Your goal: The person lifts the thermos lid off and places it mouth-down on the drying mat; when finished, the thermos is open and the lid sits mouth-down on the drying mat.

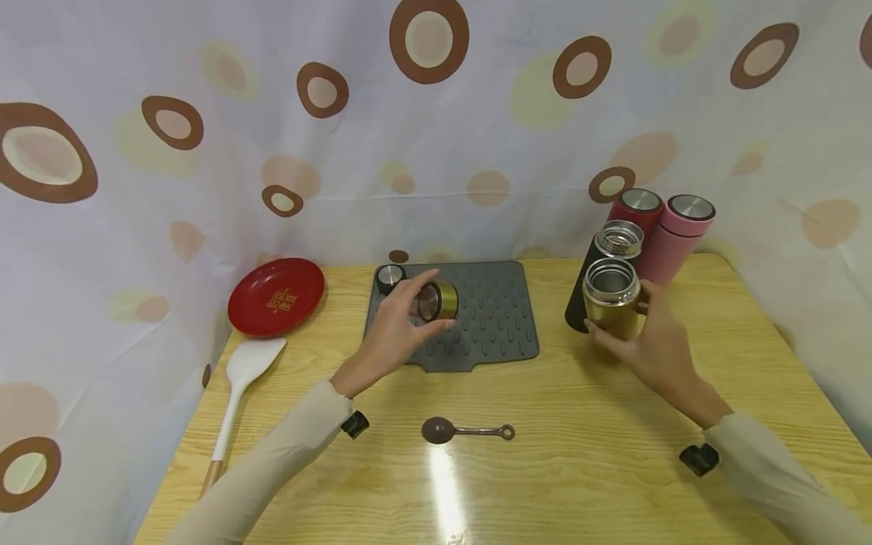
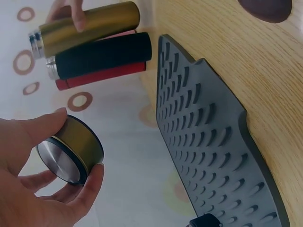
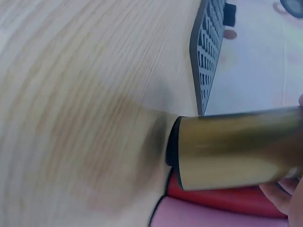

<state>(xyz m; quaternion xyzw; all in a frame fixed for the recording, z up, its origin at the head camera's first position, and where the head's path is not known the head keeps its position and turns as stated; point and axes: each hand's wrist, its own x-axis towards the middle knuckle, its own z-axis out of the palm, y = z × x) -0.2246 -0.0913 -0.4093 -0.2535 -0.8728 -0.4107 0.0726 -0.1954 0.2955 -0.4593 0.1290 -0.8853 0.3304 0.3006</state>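
Observation:
Between thumb and fingers, my left hand (image 1: pixel 388 333) holds a gold thermos lid (image 1: pixel 447 301) with a steel top, tilted sideways over the grey ribbed mat (image 1: pixel 497 318). My right hand (image 1: pixel 659 352) grips a gold thermos bottle (image 3: pixel 236 151), its steel mouth uncovered. That bottle stands in front of a black thermos bottle (image 1: pixel 577 303), which also has a bare steel neck. In the left wrist view the lid (image 2: pixel 83 146) appears well apart from the bottle. A small black lid (image 1: pixel 391 277) with a steel top sits at the mat's far left corner.
Behind the black bottle stand a red thermos (image 1: pixel 630 203) and a pink thermos (image 1: pixel 671 246), both capped. A red plate (image 1: pixel 300 303) and a white spatula (image 1: pixel 248 363) lie at the left. A brown spoon (image 1: pixel 439 430) rests in front of the mat. A patterned curtain (image 1: pixel 477 136) borders the table.

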